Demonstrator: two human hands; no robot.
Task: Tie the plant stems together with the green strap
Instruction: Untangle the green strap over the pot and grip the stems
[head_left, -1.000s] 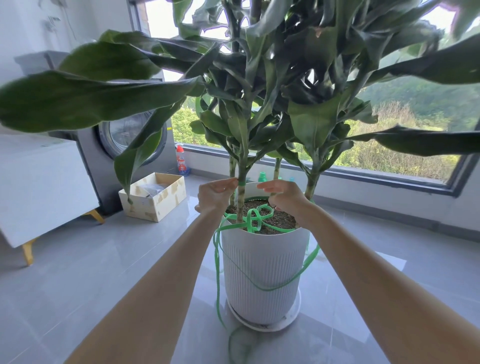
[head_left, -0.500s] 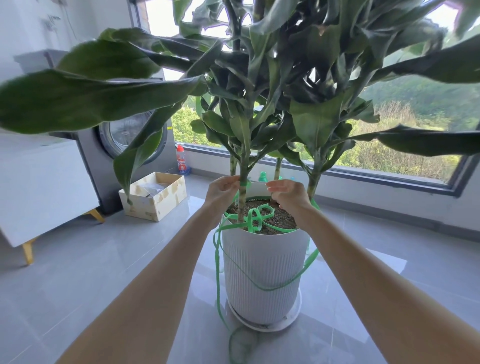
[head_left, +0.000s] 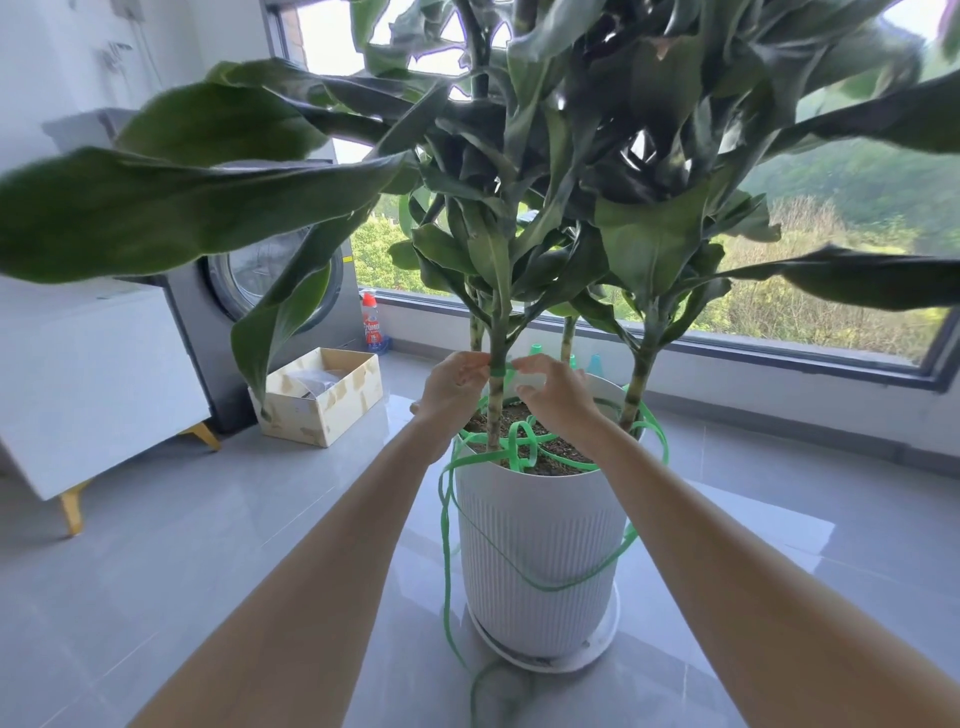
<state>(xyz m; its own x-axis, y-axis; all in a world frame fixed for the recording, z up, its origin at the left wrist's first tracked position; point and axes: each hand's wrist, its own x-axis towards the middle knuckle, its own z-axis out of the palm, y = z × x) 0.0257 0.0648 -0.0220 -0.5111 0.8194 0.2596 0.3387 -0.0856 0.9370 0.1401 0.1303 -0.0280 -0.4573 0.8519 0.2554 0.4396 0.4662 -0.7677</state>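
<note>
A tall white pot (head_left: 540, 545) with fine ribs stands on the grey tile floor (head_left: 208, 545), in a shallow white saucer (head_left: 605, 642). The pot holds dark soil (head_left: 563, 449), and several stems grow out of it. The front stem (head_left: 496, 410) stands nearly upright, and one right stem (head_left: 636, 387) leans a little. Two thinner stems behind them are partly hidden by the hands.

The green strap (head_left: 497, 372) makes one narrow band around the front stem, just below the lowest leaves. The left hand (head_left: 452, 387) is at the left of this band with its fingers curled, and it pinches the strap against the stem. The right hand (head_left: 556, 395) is at the right of the band and pinches the short free end between thumb and finger. The rest of the strap lies in loose loops on the soil, goes over the rim, and hangs around the outside of the pot down to the floor.

Left of the pot, on the floor, is an open cardboard box (head_left: 322, 410). Something in clear plastic (head_left: 317, 379) lies inside it, but I cannot tell what it is. Behind the box stands a grey washing machine (head_left: 208, 332), and beside it a small bottle with a red cap (head_left: 371, 325) stands near the window wall. A white cabinet with golden legs (head_left: 93, 384) is at the far left.
</note>
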